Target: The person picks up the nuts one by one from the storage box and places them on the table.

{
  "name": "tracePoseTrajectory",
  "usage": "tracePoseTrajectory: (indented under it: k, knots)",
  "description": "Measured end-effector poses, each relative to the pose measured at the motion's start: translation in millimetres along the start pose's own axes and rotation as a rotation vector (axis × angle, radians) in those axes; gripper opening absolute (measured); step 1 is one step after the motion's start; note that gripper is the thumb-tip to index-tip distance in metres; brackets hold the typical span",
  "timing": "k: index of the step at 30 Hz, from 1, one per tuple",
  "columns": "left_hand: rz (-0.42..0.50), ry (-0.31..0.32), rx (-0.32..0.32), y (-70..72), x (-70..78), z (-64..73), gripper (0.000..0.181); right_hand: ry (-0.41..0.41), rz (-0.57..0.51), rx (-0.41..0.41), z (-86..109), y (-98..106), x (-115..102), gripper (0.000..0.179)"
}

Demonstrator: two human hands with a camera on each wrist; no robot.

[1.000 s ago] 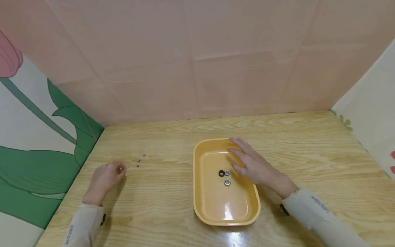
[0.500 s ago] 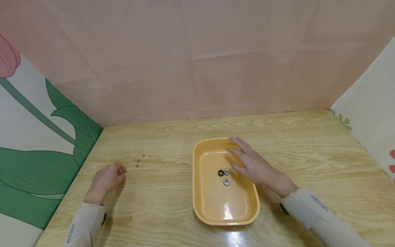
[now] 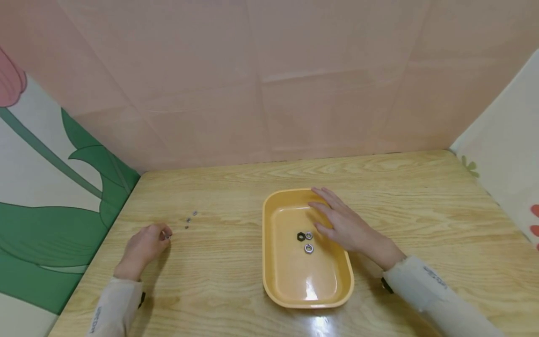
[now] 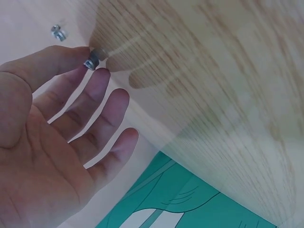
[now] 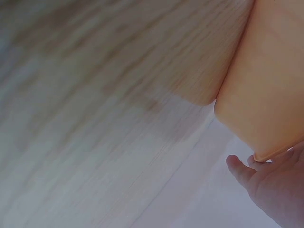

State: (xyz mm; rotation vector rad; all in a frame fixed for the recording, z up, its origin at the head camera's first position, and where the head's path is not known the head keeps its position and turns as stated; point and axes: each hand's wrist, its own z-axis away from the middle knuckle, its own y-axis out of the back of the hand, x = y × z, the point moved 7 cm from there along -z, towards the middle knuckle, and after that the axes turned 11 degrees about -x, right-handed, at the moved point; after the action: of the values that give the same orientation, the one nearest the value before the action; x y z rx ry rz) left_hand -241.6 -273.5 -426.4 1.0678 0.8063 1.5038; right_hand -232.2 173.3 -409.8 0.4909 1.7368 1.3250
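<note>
At the left of the table my left hand [image 3: 143, 245] pinches a small silver nut [image 4: 91, 61] between thumb and index finger, close to the wood. The other fingers are spread and slightly bent. Just beyond it lie several small pieces of hardware, among them a silver nut [image 3: 195, 213] and a darker, smaller one [image 3: 186, 227]. My right hand [image 3: 347, 229] lies over the right rim of the yellow tray [image 3: 309, 303], fingers apart and loosely bent. Inside the tray are a black nut [image 3: 301, 237], a silver nut [image 3: 309, 235] touching or nearly touching it, and a larger silver nut [image 3: 309, 248].
The wood-grain table [image 3: 219, 281] meets a pink covered wall [image 3: 261, 93] at the back. A panel with green leaves [image 3: 46, 234] borders the left side, and a white panel [image 3: 505, 140] the right.
My left hand has dropped slightly, and silver metal now shows between its fingertips. The right hand stays at the tray. The view has shifted a little.
</note>
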Motion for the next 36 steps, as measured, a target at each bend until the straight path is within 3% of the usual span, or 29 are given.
tracePoseTrajectory:
  k: [25, 36]
  knots:
    - [-0.002, -0.016, 0.023, -0.2, 0.0, 2.7, 0.024, -0.004, 0.002, -0.002, 0.6, 0.1, -0.4, 0.048]
    - [-0.009, -0.043, 0.078, 5.4, 5.8, 5.8, 0.031, 0.001, 0.004, 0.003, 0.7, 0.2, -1.5, 0.048]
